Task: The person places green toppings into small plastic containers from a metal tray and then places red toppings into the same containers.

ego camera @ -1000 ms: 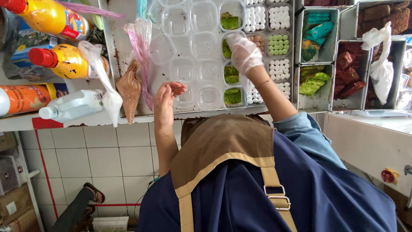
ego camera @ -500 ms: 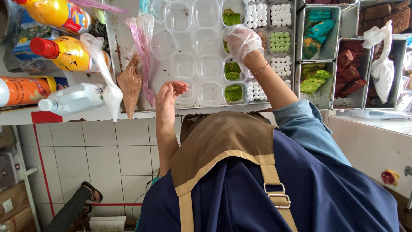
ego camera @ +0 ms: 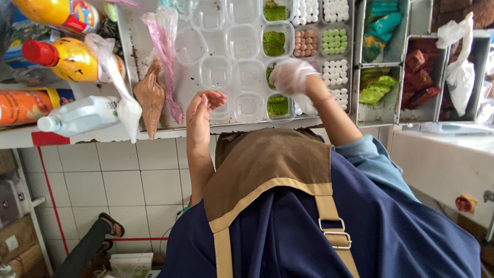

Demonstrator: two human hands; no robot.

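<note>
My left hand (ego camera: 203, 110) is bare, with its fingers apart. It hovers at the near edge of a metal tray (ego camera: 134, 62), beside empty clear plastic cups (ego camera: 242, 41). My right hand (ego camera: 292, 76) wears a thin clear glove and is curled over a cup in the column of cups holding green crumbs (ego camera: 274, 42). The glove hides whether it grips anything. To the right of that hand are cups of small white balls (ego camera: 335, 69), pink balls (ego camera: 305, 42) and green balls (ego camera: 334, 40).
A brown piping bag (ego camera: 150, 95), a white one (ego camera: 127, 110) and a pink bag (ego camera: 165, 46) lie at the tray's left. Yellow bottles (ego camera: 67, 59) and a white bottle (ego camera: 80, 116) lie farther left. Metal tins hold green (ego camera: 378, 87) and dark red cake pieces (ego camera: 419, 77). A sandalled foot (ego camera: 110, 224) is on the floor.
My gloved right hand has come down the column of green-filled cups toward me. My left hand has stayed at the tray's edge.
</note>
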